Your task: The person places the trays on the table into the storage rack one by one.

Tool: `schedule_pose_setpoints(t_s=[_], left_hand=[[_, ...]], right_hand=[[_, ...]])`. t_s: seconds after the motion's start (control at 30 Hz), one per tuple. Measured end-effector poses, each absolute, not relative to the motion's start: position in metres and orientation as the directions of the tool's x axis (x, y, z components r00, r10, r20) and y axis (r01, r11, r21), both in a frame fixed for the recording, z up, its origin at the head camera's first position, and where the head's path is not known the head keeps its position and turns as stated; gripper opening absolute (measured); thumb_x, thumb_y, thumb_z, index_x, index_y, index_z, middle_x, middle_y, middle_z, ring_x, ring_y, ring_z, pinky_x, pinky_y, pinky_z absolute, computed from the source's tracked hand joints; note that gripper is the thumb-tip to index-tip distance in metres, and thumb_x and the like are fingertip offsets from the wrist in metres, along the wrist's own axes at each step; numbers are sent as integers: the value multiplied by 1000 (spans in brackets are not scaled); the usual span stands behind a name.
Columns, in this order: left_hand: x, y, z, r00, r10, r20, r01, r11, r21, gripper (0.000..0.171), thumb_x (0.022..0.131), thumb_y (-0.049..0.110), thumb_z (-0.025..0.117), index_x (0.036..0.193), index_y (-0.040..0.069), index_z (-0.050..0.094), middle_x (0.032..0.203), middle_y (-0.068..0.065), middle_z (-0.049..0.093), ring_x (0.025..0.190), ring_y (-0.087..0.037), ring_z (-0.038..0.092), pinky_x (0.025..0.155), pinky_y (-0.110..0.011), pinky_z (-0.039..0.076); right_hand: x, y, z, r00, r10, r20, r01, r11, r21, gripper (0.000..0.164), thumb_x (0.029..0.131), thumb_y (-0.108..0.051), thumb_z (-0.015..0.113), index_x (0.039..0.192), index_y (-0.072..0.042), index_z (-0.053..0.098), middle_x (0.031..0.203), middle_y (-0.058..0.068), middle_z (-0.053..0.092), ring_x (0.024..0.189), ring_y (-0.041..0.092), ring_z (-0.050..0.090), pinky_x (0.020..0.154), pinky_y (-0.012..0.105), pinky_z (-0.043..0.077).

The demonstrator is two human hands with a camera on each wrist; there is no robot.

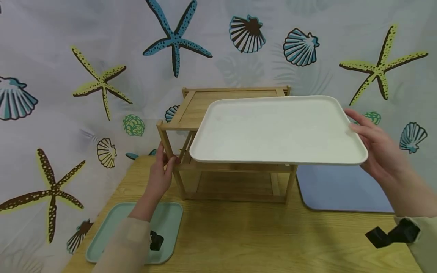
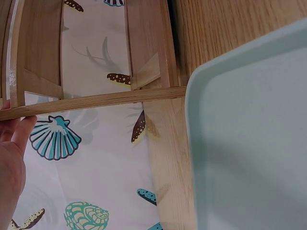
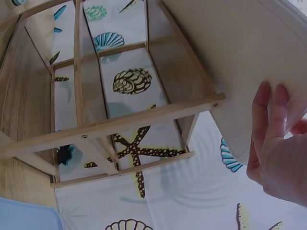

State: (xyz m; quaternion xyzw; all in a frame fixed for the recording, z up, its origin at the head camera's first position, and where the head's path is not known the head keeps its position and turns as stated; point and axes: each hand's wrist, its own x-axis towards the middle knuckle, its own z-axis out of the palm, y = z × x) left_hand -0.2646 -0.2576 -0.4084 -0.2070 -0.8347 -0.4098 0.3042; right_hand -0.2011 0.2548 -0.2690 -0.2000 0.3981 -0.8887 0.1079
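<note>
A white rectangular tray [image 1: 278, 131] is held level in front of and partly over the right side of a wooden shelf rack [image 1: 186, 113]. My right hand [image 1: 385, 149] grips the tray's right edge, and in the right wrist view that hand's fingers [image 3: 277, 115] lie against its underside. Whether the tray touches the rack's top cannot be told. At the rack's left side, my left hand [image 1: 158, 176] holds the front post, thumb at the front. The left wrist view shows that post [image 2: 96, 100] running across, with the left hand [image 2: 10, 160] at its end.
A pale green tray [image 1: 168, 223] lies on the wooden table [image 1: 239, 235] at front left, partly beneath my left forearm. To the rack's right lies a blue tray [image 1: 341, 189]. Behind hangs a white cloth [image 1: 211, 22] printed with starfish and shells.
</note>
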Motion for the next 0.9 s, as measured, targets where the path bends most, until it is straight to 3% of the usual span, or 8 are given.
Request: schedule_pose_setpoints(t_s=[0.17, 0.43, 0.57, 0.67, 0.73, 0.9], left_hand=[[-265, -258, -408, -702, 107, 705, 623, 572, 534, 58, 99, -4, 49, 149, 5, 20, 93, -28, 63, 89, -42, 64, 90, -60, 45], [-266, -259, -410, -725, 94, 682, 599, 575, 557, 62, 100, -1, 48, 153, 10, 17, 92, -23, 63, 92, -41, 63, 93, -60, 44], [-265, -257, -413, -721, 101, 685, 607, 568, 555, 62, 100, -2, 48, 153, 9, 16, 92, -23, 63, 92, -41, 63, 92, -60, 44], [-265, -255, -413, -711, 100, 697, 618, 562, 550, 61, 100, -3, 49, 152, 8, 18, 91, -24, 63, 90, -41, 64, 90, -59, 46], [-266, -255, -413, -702, 96, 706, 623, 564, 542, 61, 99, -4, 49, 151, 6, 19, 91, -24, 63, 89, -41, 64, 88, -59, 47], [-265, -255, -410, -712, 78, 697, 605, 571, 554, 60, 99, -2, 50, 151, 7, 20, 93, -25, 62, 90, -42, 64, 87, -59, 47]], right_hand=[[-224, 249, -270, -903, -353, 246, 52, -657, -752, 32, 104, -2, 37, 135, -8, 43, 117, 14, 60, 89, 27, 69, 66, 32, 57], [-251, 240, -275, -905, -351, 239, 6, -573, -819, 28, 105, -9, 39, 133, -6, 42, 112, 9, 62, 89, 19, 67, 70, 27, 55], [-251, 242, -278, -928, -292, 231, -117, -360, -926, 45, 105, -22, 44, 147, -11, 31, 120, -1, 58, 96, 10, 62, 79, 23, 49], [-246, 245, -279, -944, -212, 253, -224, -153, -962, 55, 104, -31, 46, 152, -13, 28, 134, 0, 49, 106, 7, 56, 82, 22, 45], [-241, 246, -281, -937, -170, 304, -303, -28, -952, 51, 104, -31, 46, 150, -15, 35, 138, 2, 44, 111, 8, 52, 81, 21, 45], [-220, 246, -286, -874, -161, 459, -477, 95, -874, 37, 103, -17, 45, 139, -16, 51, 132, 2, 50, 109, 11, 54, 82, 18, 45]])
